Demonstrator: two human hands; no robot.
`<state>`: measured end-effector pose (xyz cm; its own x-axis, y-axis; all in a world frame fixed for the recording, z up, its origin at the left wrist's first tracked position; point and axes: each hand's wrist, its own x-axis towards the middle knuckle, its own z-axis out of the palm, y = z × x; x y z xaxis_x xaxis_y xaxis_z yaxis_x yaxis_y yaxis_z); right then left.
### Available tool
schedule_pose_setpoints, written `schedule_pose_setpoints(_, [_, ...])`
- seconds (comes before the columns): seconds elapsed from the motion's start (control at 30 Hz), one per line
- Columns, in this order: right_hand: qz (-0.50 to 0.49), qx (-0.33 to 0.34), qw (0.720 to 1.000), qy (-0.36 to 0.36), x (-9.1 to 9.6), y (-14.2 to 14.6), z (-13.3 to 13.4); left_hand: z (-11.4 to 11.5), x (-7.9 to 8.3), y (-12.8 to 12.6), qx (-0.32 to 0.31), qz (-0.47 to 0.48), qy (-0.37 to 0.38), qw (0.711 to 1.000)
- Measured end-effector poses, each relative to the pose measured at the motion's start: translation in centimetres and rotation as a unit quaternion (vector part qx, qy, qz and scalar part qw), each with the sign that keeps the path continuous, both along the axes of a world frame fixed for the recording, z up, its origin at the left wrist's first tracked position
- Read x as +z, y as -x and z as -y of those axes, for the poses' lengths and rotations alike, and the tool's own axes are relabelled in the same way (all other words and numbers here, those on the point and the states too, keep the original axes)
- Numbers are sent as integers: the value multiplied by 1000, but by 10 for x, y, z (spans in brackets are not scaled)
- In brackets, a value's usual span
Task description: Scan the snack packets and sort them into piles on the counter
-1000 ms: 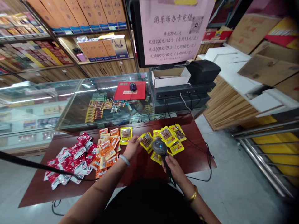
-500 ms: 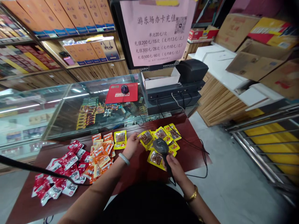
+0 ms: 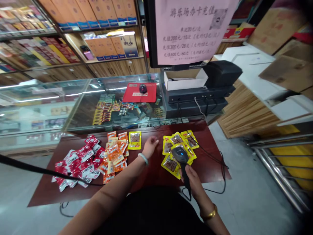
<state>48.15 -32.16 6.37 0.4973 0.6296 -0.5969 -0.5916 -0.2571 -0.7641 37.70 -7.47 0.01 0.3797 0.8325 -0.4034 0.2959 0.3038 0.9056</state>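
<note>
My right hand (image 3: 193, 179) is wrapped round the handle of a black barcode scanner (image 3: 180, 154), whose head is over a heap of yellow snack packets (image 3: 171, 163) and shows a small blue light. My left hand (image 3: 150, 147) hovers above the red-brown table, fingers loosely bent and apart, nothing seen in them. It lies between that heap and a lone yellow snack packet (image 3: 134, 140). Further left are piled orange snack packets (image 3: 116, 155), and beyond them red and white packets (image 3: 79, 161).
A glass display counter (image 3: 80, 107) runs behind the table (image 3: 144, 179), bearing a red mouse pad (image 3: 128, 94) with a mouse. A monitor with a pink notice (image 3: 188, 32) rises beyond. The scanner's cable (image 3: 207, 150) loops at right. A metal rail (image 3: 274, 173) stands rightward.
My left hand has let go of a yellow packet, which now lies at the heap's left side. The scanner stays over the heap, its blue light now showing. The whole view has shifted.
</note>
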Motion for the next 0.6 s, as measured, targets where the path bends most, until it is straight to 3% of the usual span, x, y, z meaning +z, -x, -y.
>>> schedule_pose_setpoints(0.07, [-2,11,1000,8,-4,4,-3,-23,-1,40,19,-172,-166,971])
schedule_pose_setpoints(0.13, [0,35,999,5,-6,9,-6,-40,-2,75,-11,-306,-254,918])
schedule_pose_setpoints(0.23, [1,65,998,-7,-9,17,-10,-50,-8,102,-114,-431,-293,846])
schedule_pose_setpoints(0.33, [1,80,997,-18,-10,23,-14,-40,-17,108,-206,-484,-292,798])
schedule_pose_setpoints(0.47, [-9,91,995,-27,-10,29,-19,-8,-24,112,-239,-488,-316,778])
schedule_pose_setpoints(0.6, [-3,100,995,-22,-9,33,-21,10,-18,117,-226,-447,-349,792])
